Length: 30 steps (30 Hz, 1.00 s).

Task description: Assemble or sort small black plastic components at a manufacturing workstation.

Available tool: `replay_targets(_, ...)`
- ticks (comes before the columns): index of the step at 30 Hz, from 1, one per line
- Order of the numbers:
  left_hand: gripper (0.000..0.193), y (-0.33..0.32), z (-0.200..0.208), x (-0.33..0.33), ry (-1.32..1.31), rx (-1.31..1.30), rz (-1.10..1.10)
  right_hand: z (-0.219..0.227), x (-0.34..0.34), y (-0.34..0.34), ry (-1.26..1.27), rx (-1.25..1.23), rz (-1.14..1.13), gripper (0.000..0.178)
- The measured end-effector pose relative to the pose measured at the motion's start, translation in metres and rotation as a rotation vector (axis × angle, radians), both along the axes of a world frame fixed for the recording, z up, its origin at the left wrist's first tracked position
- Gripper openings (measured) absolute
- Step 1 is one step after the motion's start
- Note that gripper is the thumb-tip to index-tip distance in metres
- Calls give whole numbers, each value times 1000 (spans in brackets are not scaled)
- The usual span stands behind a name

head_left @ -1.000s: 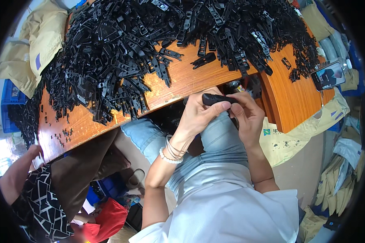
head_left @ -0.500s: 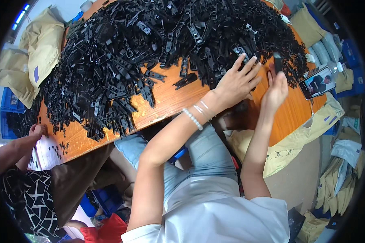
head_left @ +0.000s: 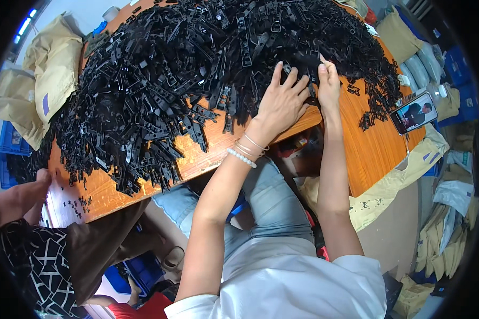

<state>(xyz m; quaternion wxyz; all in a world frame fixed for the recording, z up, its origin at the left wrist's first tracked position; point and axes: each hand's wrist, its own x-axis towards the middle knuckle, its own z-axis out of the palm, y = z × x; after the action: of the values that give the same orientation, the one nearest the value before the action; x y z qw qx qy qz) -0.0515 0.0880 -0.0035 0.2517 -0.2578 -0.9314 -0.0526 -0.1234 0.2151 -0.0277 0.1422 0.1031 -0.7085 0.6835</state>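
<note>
A big heap of black plastic parts, many of them long and clip-like, covers most of the wooden table. On the heap's near edge rests my left hand, palm down and fingers spread, with pale bracelets at its wrist. Just to its right, my right hand is raised with thumb and fingers pinched on a black plastic part. Motion smears the parts around that piece, so its full outline is hard to make out.
A phone showing a picture leans at the table's right. Small black pieces lie near it. At left, a co-worker's hand is by the table edge, below brown paper sacks. Blue crates stand at far right.
Both my hands have moved left; the right one has also gone up to the heap with the dark part. Small black pieces now show on the table's right side, where my hands were.
</note>
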Motion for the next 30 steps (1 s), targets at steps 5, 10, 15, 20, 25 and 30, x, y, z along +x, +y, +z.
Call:
replay_targets(5, 33, -16, -3, 9, 36, 90, 59, 0, 0, -28, 142, 232, -34, 24)
replay_targets(10, 33, -31, -2, 19, 58, 62, 114, -7, 10, -61, 219, 330, -152, 24)
replay_targets(15, 32, -45, -3, 31, 53, 114, 107, -5, 23, -76, 177, 369, -169, 25)
replay_targets(20, 32, -57, 0, 45, 69, 110, 126, -2, 38, -88, 161, 344, -125, 30)
replay_targets(25, 33, -66, 0, 53, 62, 89, 153, 0, 48, -90, 162, 291, -120, 28)
replay_targets(30, 39, -57, 2, 65, 26, 147, 195, 11, 61, -68, -14, 52, -148, 29)
